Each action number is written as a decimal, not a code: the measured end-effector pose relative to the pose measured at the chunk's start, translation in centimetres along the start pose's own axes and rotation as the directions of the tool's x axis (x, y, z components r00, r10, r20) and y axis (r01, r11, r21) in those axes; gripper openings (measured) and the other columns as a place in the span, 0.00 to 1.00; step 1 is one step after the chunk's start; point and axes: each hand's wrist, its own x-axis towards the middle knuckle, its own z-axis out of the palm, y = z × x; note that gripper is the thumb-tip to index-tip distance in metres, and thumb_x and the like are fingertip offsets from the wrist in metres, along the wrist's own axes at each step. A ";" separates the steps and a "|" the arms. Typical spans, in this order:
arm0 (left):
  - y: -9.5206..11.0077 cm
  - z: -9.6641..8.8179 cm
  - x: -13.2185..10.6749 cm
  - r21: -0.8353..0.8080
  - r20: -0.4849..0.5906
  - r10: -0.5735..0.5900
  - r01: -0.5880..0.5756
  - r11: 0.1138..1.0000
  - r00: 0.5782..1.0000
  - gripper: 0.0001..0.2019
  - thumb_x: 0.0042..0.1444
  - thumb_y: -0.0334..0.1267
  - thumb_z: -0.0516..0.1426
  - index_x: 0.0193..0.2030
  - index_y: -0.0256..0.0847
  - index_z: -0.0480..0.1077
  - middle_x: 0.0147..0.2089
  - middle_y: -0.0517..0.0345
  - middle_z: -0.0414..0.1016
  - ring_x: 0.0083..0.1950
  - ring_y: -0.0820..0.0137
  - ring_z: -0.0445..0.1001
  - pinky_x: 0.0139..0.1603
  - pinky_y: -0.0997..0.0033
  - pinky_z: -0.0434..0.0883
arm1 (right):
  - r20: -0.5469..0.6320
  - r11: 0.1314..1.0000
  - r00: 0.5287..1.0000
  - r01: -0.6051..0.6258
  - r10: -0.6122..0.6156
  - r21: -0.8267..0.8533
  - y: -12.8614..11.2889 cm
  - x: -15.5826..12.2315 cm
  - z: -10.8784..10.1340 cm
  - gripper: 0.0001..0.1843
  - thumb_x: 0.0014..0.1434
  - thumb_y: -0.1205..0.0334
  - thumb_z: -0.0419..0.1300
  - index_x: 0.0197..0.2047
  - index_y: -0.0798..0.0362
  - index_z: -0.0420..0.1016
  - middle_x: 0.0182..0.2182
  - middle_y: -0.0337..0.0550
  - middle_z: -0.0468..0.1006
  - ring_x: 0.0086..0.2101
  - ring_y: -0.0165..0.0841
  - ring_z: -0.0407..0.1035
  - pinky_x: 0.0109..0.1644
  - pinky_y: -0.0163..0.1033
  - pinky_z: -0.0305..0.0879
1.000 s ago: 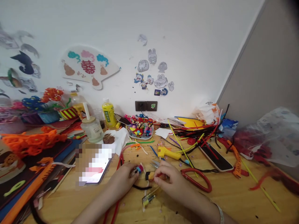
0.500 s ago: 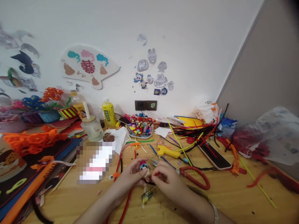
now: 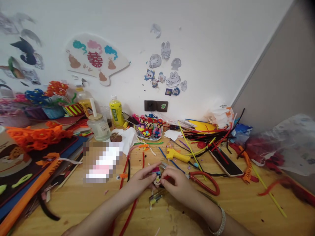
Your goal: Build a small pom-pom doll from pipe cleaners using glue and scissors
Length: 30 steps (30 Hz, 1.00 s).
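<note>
A small figurine (image 3: pixel 157 179) with a pink and blue top and a pale face is held between my hands, just above the wooden table. My left hand (image 3: pixel 145 177) grips it from the left, with thumb and fingers closed around it. My right hand (image 3: pixel 173 181) has its thumb and index finger pinched together at the figurine's right side; what the pinch holds is hidden. Scissors with red handles (image 3: pixel 205 183) lie beyond and right of my right hand, their blades partly behind it. A little yellow and clear item (image 3: pixel 156 198) rests on the table below the figurine.
A yellow glue gun (image 3: pixel 177 154) lies behind my hands. Farther back, a tray (image 3: pixel 149 138) holds several colourful figurines. A phone (image 3: pixel 226 161) and many pipe cleaners (image 3: pixel 204 135) are to the right. A glass jar (image 3: pixel 98 128) and a yellow bottle (image 3: pixel 116 111) stand at the left.
The figurine has turned in my left hand, so more of its face shows. My right hand stays pinched beside it. The whole view has shifted slightly.
</note>
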 end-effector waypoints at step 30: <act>-0.1 0.1 0.1 0.087 0.100 0.081 -0.089 0.992 0.992 0.32 0.42 0.33 0.62 0.57 0.39 0.62 0.49 0.48 0.71 0.50 0.62 0.68 0.51 0.60 0.63 | 0.046 0.997 0.998 0.053 -0.051 -0.047 0.2 0.1 -0.4 0.06 0.53 0.72 0.54 0.27 0.54 0.67 0.26 0.36 0.67 0.30 0.29 0.61 0.33 0.32 0.56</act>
